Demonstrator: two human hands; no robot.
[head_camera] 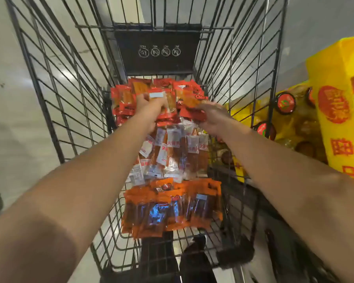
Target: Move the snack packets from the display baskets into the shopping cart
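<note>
- Plainly, the left hand (pixel 151 108) has its fingers (pixel 141 98) curled round a small bunch of red snack packets (pixel 166 99), held over the far end of the shopping cart (pixel 49 111).
- On the other side, the right hand (pixel 214 117) reaches into the same red heap; it is blurred, so I cannot tell whether its fingers grip a packet or only rest on it.
- These packets look light, thin and glossy, likely slippery in a bunch; I would pinch them across the sealed top edge or clasp several flat together.
- Nearer lie clear-and-white packets (pixel 172 152), then orange packets (pixel 172 207), all on the cart floor.
- Beside the cart on the right stands a yellow display box (pixel 339 119) with jars (pixel 285 103).
</note>
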